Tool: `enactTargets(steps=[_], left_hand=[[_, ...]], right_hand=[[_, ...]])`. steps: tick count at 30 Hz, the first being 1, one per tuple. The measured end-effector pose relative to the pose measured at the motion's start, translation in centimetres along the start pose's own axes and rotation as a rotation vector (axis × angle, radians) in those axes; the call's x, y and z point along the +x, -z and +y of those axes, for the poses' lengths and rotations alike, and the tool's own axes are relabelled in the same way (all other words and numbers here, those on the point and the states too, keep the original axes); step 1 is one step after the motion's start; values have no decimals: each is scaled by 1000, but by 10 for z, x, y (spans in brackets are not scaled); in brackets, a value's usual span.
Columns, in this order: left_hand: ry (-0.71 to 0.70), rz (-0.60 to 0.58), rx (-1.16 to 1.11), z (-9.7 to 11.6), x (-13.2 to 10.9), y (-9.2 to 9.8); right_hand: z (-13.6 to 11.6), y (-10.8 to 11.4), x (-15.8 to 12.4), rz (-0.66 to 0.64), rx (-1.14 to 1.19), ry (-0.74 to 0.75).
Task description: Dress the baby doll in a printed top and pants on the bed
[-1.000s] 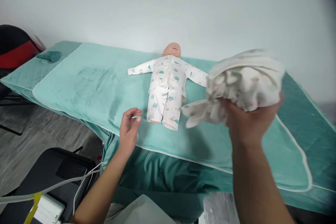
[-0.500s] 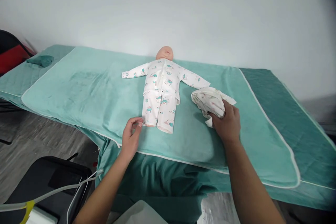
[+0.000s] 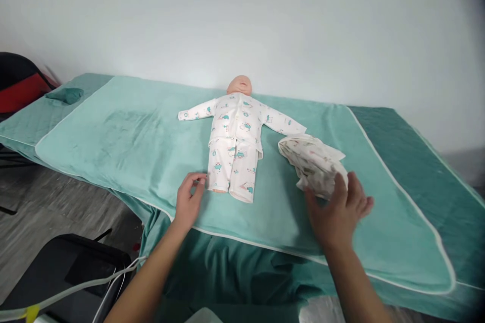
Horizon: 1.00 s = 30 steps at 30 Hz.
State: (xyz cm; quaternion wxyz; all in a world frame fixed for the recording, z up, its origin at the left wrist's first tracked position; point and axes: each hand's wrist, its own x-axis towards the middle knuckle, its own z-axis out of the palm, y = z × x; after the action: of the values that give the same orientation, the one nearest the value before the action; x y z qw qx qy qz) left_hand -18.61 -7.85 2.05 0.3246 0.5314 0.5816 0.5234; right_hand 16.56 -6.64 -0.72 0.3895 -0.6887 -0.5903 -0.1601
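A baby doll (image 3: 240,84) lies on its back, dressed in a white printed long-sleeved top (image 3: 235,116) and matching trousers (image 3: 242,174). Its arms are spread to the sides. Beside the left trouser leg is my left hand (image 3: 189,199), its fingers loosely bent, with a gap between thumb and forefinger and nothing visible in them. My right hand (image 3: 337,212) has its fingers spread just at the near edge of a crumpled white printed cloth (image 3: 312,161). That cloth lies by the end of the doll's right-hand sleeve.
A light green blanket with white piping (image 3: 144,136) covers a long massage bed that has a face hole (image 3: 64,95). A white wall (image 3: 242,30) stands behind. A black chair (image 3: 68,272) with a pale hose (image 3: 76,290) across it is at lower left; a black-and-red chair (image 3: 20,86) is further back.
My right hand has let go of the crumpled cloth and spread its fingers, drawing slightly towards me. The left hand stays beside the trouser leg. The view has tilted up a little.
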Motion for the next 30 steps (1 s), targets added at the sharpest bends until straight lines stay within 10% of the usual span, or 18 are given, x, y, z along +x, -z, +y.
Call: enactTargets(steps=[5, 15, 30], left_hand=[[-213, 68, 45, 16, 73, -20], [-382, -163, 177, 47, 289, -118], [-436, -283, 341, 34, 299, -131]], right_hand=[[-70, -28, 27, -66, 368, 221], [-149, -221, 231, -274, 859, -64], [-150, -231, 239, -398, 813, -195]])
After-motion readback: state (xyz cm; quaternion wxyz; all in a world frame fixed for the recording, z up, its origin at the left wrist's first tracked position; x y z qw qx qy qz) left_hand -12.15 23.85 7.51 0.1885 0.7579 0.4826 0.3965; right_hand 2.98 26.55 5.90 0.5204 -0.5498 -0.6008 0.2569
